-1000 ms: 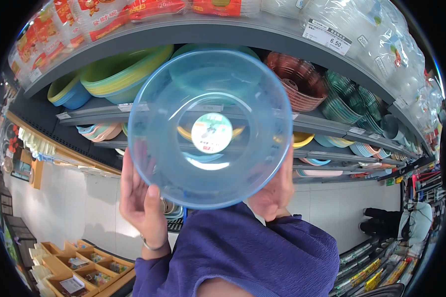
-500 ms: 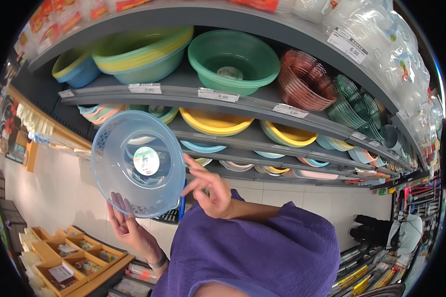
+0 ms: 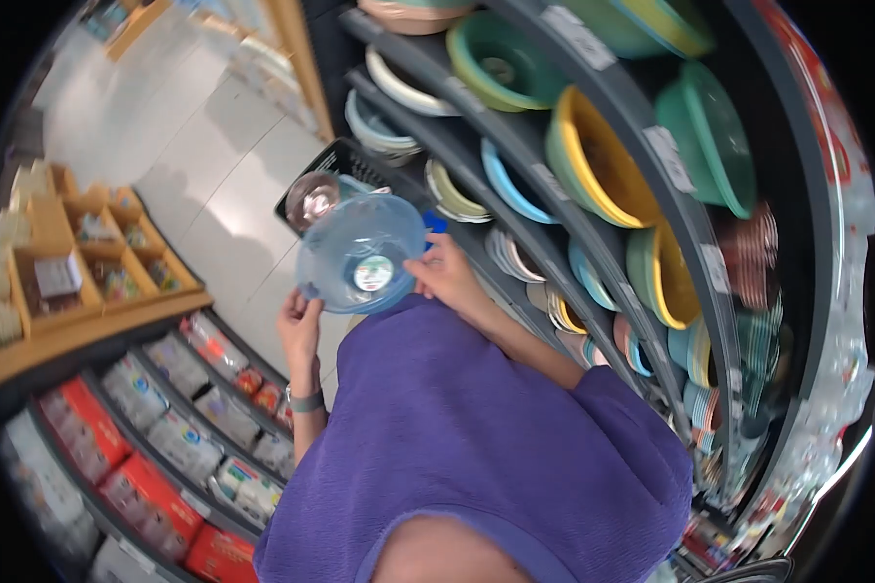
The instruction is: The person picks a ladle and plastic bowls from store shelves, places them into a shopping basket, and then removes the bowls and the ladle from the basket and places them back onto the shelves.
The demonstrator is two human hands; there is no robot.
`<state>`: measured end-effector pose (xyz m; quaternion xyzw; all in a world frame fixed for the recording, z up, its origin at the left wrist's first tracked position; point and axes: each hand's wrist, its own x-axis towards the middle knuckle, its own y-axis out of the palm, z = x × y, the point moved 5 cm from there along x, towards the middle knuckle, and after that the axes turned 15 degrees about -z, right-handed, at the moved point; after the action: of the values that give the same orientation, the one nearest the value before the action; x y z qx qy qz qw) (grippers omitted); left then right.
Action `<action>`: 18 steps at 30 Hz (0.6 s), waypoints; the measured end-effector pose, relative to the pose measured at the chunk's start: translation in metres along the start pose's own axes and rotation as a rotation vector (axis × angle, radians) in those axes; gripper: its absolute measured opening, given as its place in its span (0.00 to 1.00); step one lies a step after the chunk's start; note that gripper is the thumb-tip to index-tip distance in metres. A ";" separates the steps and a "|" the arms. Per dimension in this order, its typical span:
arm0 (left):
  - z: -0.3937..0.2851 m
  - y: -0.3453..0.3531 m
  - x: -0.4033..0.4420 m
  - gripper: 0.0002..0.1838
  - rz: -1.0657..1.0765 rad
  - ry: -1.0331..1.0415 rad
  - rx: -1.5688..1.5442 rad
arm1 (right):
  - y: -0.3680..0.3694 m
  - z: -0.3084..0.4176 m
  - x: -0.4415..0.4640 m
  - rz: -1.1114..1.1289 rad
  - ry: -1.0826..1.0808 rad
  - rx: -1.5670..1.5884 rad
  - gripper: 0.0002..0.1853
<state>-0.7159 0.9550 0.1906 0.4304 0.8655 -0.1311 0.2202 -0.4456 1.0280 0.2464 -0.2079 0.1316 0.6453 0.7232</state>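
Observation:
A clear blue plastic basin (image 3: 360, 238) with a round label (image 3: 372, 273) on its bottom hangs in front of me, held by its rim. My left hand (image 3: 299, 316) pinches the rim at the lower left. On the right side, my right hand (image 3: 441, 269) grips the rim between thumb and fingers. Just beyond the basin stands a black basket (image 3: 334, 157) with a shiny round bowl (image 3: 313, 197) and other dishes in it, partly hidden by the basin.
Shelves (image 3: 515, 146) of colored basins, among them a yellow one (image 3: 608, 155) and a green one (image 3: 707, 136), rise on the right. At left are a wooden divided display (image 3: 87, 316) and shelves of packaged goods (image 3: 170, 437). Tiled floor (image 3: 199, 126) lies beyond.
The view has swung left, toward the basket and floor. The basin has moved lower and farther from the camera. My right hand, off the rim half a second ago, now holds it.

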 end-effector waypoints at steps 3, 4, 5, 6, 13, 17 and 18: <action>0.031 -0.018 0.002 0.27 0.046 -0.081 0.104 | 0.012 -0.018 0.002 -0.028 0.085 -0.092 0.36; 0.042 -0.019 0.001 0.27 0.101 -0.126 0.135 | 0.017 -0.020 0.001 -0.001 0.097 -0.108 0.36; 0.053 -0.023 0.003 0.27 0.074 -0.141 0.131 | 0.020 -0.021 0.000 -0.021 0.099 -0.149 0.35; 0.061 -0.024 0.005 0.27 0.076 -0.113 0.129 | 0.024 -0.023 -0.001 -0.042 0.101 -0.187 0.35; 0.070 -0.018 0.018 0.29 0.118 -0.065 0.171 | 0.027 -0.046 0.004 -0.096 0.110 -0.206 0.33; 0.076 -0.005 0.033 0.28 0.174 -0.062 0.264 | 0.020 -0.047 0.013 -0.082 0.188 -0.216 0.31; 0.078 0.000 0.035 0.28 0.173 -0.065 0.265 | 0.017 -0.047 0.017 -0.080 0.192 -0.217 0.31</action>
<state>-0.7138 0.9463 0.1061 0.5241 0.7927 -0.2388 0.1998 -0.4569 1.0221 0.1953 -0.3506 0.1213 0.6034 0.7059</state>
